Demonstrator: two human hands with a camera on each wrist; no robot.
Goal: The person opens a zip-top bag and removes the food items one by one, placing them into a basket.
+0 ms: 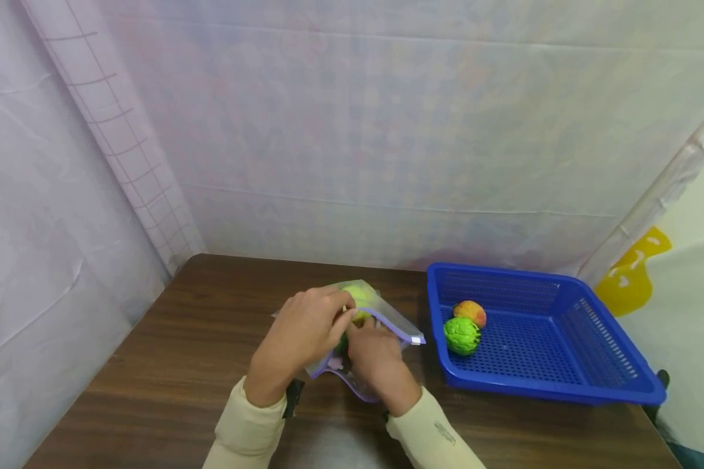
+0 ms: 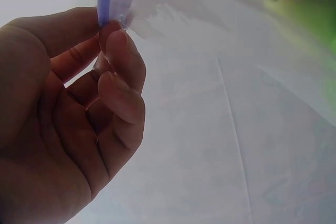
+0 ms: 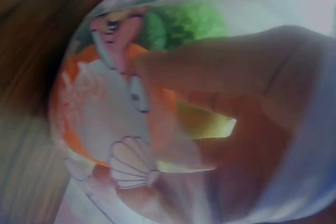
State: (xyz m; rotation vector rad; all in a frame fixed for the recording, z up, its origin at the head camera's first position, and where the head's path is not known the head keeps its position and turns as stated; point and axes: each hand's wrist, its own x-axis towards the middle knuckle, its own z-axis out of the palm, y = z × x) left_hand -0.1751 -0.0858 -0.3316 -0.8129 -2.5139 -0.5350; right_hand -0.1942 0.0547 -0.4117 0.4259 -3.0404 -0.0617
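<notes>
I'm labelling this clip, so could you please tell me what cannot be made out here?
- Head: full contents of the bag, hidden by left hand and right hand.
- Head: sleeve lettering, too small.
- Left wrist: green item, blurred, cut off by the edge.
- Right wrist: orange item, partly behind fingers and print.

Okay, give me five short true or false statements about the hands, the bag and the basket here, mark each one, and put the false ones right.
1. The left hand pinches the purple-edged zip bag. True.
2. The zip bag is sealed shut. False: its mouth is open, and the right hand is inside.
3. The blue plastic basket holds a green knobbly fruit and an orange-red fruit. True.
4. The right hand is holding the green knobbly fruit in the basket. False: it is holding an orange item in the bag.
5. In the head view, the basket stands to the right of the bag. True.
</notes>
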